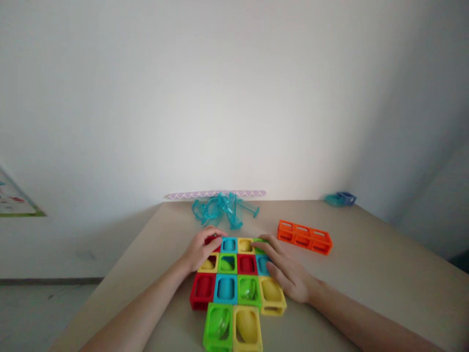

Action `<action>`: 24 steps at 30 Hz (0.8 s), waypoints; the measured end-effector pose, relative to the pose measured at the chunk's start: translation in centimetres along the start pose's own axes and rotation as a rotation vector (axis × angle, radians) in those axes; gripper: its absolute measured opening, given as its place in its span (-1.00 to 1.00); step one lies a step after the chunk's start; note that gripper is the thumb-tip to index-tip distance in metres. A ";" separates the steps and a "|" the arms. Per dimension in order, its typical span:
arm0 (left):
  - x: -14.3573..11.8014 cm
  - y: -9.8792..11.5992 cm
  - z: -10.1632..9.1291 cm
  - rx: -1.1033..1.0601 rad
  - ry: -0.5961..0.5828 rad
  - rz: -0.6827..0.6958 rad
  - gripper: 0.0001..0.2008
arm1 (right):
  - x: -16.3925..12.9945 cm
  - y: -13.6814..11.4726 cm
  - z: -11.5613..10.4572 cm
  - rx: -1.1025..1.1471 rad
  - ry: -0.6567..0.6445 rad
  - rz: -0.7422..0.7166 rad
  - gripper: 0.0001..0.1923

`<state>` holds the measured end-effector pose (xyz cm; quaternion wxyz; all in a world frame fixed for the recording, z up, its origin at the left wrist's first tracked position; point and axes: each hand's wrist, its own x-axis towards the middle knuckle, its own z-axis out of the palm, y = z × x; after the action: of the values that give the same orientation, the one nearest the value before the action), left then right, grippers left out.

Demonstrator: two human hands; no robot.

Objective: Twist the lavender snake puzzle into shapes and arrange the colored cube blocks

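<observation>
Several red, blue, yellow and green hollow toy blocks (226, 289) sit in close rows on the table, their tops showing rounded openings. At the far left corner, my left hand (202, 248) is closed around a red block, thumb over its top and fingers along its back. My right hand (287, 271) grips the right side of the rows, its fingers over a green block (260, 247) and a blue block (262, 265). Nearest me, a green block (219, 325) and a yellow block (247, 326) form a shorter front row.
Behind the blocks lies a heap of clear teal plastic pieces (223, 210). An orange three-part frame (305, 237) rests to the right. Small blue and teal pieces (340, 199) sit at the back right corner. A wall with a lilac strip (216, 194) borders the table (359, 274).
</observation>
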<state>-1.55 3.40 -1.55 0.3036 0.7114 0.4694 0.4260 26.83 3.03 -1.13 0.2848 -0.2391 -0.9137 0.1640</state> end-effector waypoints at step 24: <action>-0.1 -1.3 -1.6 0.001 -0.054 0.029 -0.78 | 2.2 -2.9 0.0 0.117 -0.111 -0.253 -0.54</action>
<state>-3.54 3.89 -1.89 0.3096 0.7297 0.4508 0.4105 24.25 1.80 1.06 0.2659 -0.0956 -0.9398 0.1924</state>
